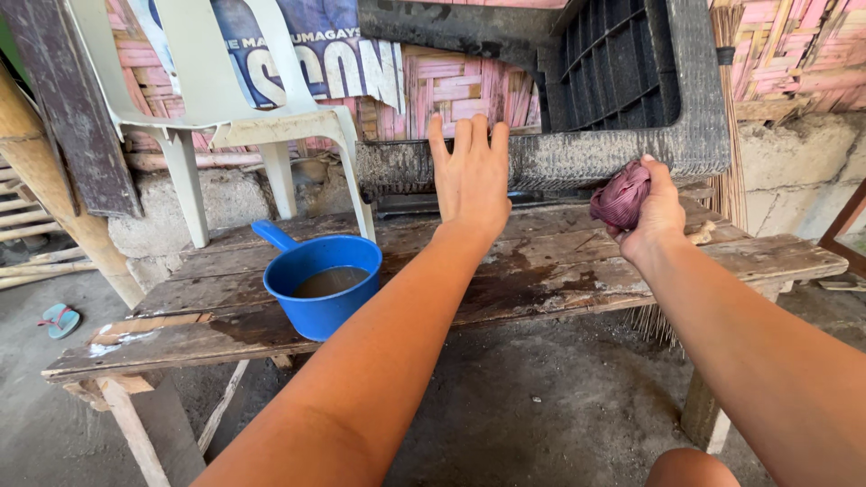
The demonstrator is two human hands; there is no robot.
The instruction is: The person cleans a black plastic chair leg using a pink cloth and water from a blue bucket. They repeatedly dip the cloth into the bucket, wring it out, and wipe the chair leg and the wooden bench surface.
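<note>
Head view: the left hand point(471, 176) is spread flat, fingers open and holding nothing, pressed against the dark dirty plastic chair point(577, 153) lying on the wooden bench point(225, 329). The right hand point(657, 216) is closed round a wadded purple rag point(621, 194), close to the chair's rim. Steadying the rough, grimy rim firmly while rubbing looks wise. A blue dipper point(320, 284) of murky water sits nearby.

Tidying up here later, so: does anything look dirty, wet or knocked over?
The dark plastic chair lies tipped on the wooden table, grimy. Boards near the left hand show wet patches; the blue dipper holds murky water.
</note>
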